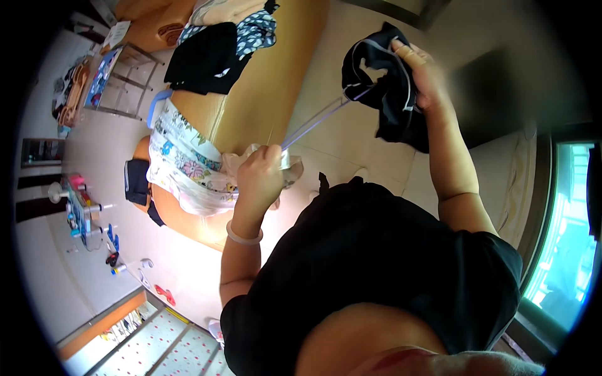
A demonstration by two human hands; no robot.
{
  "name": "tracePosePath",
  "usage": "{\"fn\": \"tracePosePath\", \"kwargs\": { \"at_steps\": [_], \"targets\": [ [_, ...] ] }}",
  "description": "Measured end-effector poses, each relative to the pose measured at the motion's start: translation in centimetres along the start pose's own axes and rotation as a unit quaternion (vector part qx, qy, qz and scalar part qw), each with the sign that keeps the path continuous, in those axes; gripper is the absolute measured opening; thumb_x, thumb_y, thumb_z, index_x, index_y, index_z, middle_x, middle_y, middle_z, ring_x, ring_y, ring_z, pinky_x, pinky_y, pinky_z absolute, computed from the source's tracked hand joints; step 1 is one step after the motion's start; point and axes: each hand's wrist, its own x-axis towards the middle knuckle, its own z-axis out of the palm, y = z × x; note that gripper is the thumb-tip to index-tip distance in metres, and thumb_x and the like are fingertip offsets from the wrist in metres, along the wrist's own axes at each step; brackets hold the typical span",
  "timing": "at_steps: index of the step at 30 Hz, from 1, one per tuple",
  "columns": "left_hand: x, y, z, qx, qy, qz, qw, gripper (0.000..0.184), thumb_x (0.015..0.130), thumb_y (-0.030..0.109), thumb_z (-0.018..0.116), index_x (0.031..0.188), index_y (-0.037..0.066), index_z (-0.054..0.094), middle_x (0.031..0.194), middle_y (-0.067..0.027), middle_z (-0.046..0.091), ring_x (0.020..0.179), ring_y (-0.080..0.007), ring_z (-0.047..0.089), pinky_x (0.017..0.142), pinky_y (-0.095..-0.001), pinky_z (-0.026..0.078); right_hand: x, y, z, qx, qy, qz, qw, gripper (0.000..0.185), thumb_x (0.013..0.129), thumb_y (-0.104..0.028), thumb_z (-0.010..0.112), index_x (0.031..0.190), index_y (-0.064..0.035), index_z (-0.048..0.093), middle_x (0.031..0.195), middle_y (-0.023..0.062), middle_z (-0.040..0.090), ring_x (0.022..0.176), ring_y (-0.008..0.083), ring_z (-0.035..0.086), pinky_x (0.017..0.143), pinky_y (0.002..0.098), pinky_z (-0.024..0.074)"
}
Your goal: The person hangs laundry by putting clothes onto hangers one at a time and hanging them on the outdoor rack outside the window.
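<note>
In the head view, my right hand (426, 75) grips a black garment (392, 94) with thin white piping and holds it up at the upper right. The cloth hangs folded, with a gap through its middle. My left hand (260, 175), a pale bracelet on its wrist, is closed around the near end of a thin lilac clothes hanger (316, 121). Two slim parallel lengths of it run from that fist up to the black garment, where the far end goes out of sight. Behind my left hand lies a white floral garment (188, 169).
A tan sofa (263, 94) carries black clothing (210, 59) and a dotted cloth (256, 32). A metal-legged stool (128, 81) stands beyond it. Red slippers (165, 294) lie on the floor at lower left. A bright window (564, 213) is at right.
</note>
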Motion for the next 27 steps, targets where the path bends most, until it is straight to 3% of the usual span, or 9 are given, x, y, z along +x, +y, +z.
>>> {"fn": "tracePosePath", "kwargs": {
  "at_steps": [3,4,8,10,12,15,19,24,27],
  "targets": [
    [-0.4,0.2,1.5,-0.044,-0.046,-0.018,0.998,0.009,0.074,0.009,0.059,0.079,0.005,0.051,0.067,-0.0152,0.058,0.063,-0.0348,0.060,0.056,-0.0412,0.049,-1.7,0.2,3.7,-0.286,-0.154,-0.039,0.945,0.023,0.091,-0.025,0.062,0.096,-0.0030,0.065,0.084,0.0021,0.068,0.072,0.0067,0.061,0.068,0.0223,0.0509],
    [-0.3,-0.1,2.6,-0.068,-0.050,-0.026,0.996,0.013,0.073,0.012,0.060,0.080,0.005,0.052,0.067,-0.0158,0.058,0.062,-0.0365,0.060,0.056,-0.0417,0.049,-2.5,1.8,5.3,-0.230,-0.236,-0.006,0.944,0.018,0.089,-0.022,0.065,0.090,-0.0044,0.066,0.073,-0.0032,0.061,0.059,0.0043,0.051,0.053,0.0212,0.0437],
    [-0.3,-0.9,4.7,-0.221,0.026,-0.124,0.967,0.018,0.079,0.017,0.056,0.091,0.003,0.052,0.077,-0.0202,0.061,0.072,-0.0407,0.060,0.061,-0.0454,0.047,-3.0,3.6,7.3,-0.234,-0.645,-0.060,0.725,0.019,0.087,-0.016,0.065,0.083,0.0023,0.061,0.073,0.0100,0.059,0.065,0.0201,0.055,0.060,0.0316,0.0436],
    [-1.0,-2.1,5.9,-0.203,0.084,-0.224,0.950,0.021,0.082,0.016,0.053,0.098,0.002,0.054,0.081,-0.0214,0.062,0.075,-0.0397,0.061,0.064,-0.0439,0.047,-2.5,2.7,6.0,-0.324,-0.564,-0.105,0.752,0.021,0.090,-0.018,0.063,0.096,0.0014,0.063,0.086,0.0044,0.066,0.077,0.0136,0.058,0.070,0.0300,0.0473],
    [-3.5,-1.5,4.3,-0.259,0.242,-0.275,0.894,0.025,0.082,0.015,0.052,0.103,0.002,0.054,0.082,-0.0222,0.061,0.076,-0.0386,0.061,0.065,-0.0417,0.047,-2.1,2.5,4.0,-0.298,-0.418,-0.075,0.855,0.021,0.090,-0.018,0.062,0.097,0.0021,0.063,0.088,0.0049,0.066,0.077,0.0173,0.061,0.071,0.0289,0.0493],
    [-7.4,-1.2,1.0,-0.333,0.278,-0.302,0.849,0.031,0.078,0.008,0.042,0.104,-0.003,0.054,0.078,-0.0174,0.059,0.073,-0.0263,0.060,0.066,-0.0363,0.048,-0.7,-0.6,1.7,-0.239,-0.336,0.005,0.911,0.013,0.089,-0.011,0.061,0.091,0.0011,0.065,0.081,0.0098,0.065,0.063,0.0208,0.065,0.062,0.0282,0.0543],
    [-11.4,-0.7,-2.0,-0.321,0.268,-0.357,0.835,0.026,0.078,0.009,0.043,0.095,-0.006,0.055,0.075,-0.0116,0.057,0.067,-0.0169,0.054,0.062,-0.0277,0.045,1.7,-2.5,5.4,-0.017,-0.291,-0.149,0.945,0.027,0.089,-0.017,0.059,0.108,0.0024,0.059,0.101,0.0112,0.065,0.089,0.0191,0.064,0.080,0.0278,0.0502],
    [-14.8,0.3,-3.7,-0.264,0.379,-0.309,0.831,0.016,0.091,0.010,0.042,0.082,0.000,0.051,0.071,-0.0046,0.054,0.061,-0.0094,0.046,0.055,-0.0211,0.037,2.7,-5.3,12.8,0.043,0.024,-0.260,0.964,0.032,0.087,-0.018,0.063,0.112,0.0015,0.059,0.104,0.0105,0.065,0.091,0.0197,0.064,0.084,0.0265,0.0491],
    [-18.3,-0.9,-5.1,-0.371,0.512,-0.280,0.722,0.018,0.091,0.013,0.044,0.081,-0.001,0.051,0.069,-0.0065,0.052,0.058,-0.0110,0.045,0.053,-0.0220,0.036,5.6,-7.1,13.1,0.096,-0.020,-0.281,0.955,0.038,0.084,-0.023,0.068,0.111,0.0028,0.060,0.104,0.0107,0.066,0.094,0.0214,0.063,0.084,0.0322,0.0496]
  ]
}}
